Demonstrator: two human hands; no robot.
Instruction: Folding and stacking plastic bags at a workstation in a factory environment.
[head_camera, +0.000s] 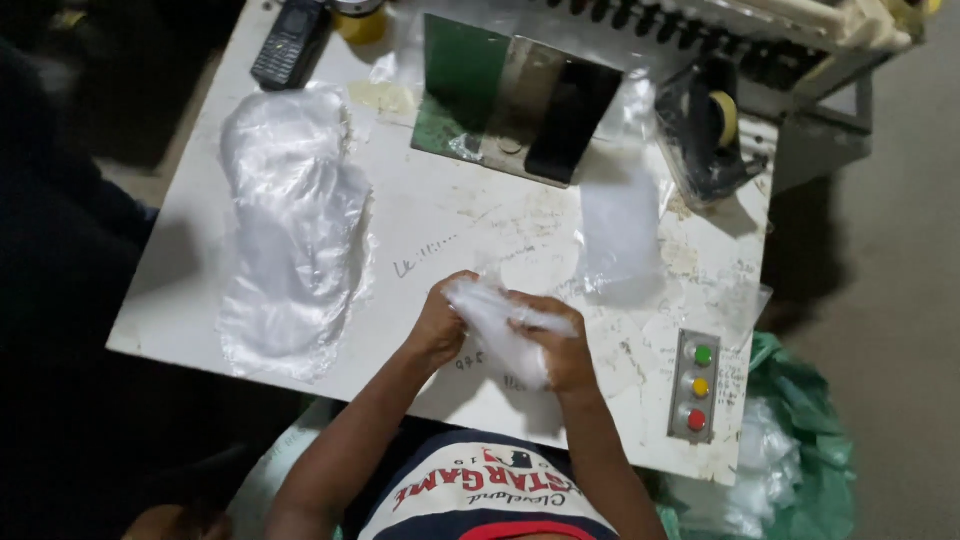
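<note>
On worn white table (450, 215), heap of clear plastic bags (290, 230) at left; green sack (810, 440) holding more plastic at right. Near front edge, left hand (438, 325) and right hand (562, 350), fingers curled tight around crumpled bag (500, 325).

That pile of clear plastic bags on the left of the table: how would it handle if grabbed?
The bag pile looks floppy: crumpled, sagging edges. Probably light and slippery, since the thin glossy film would likely slide apart rather than lift as one.
</note>
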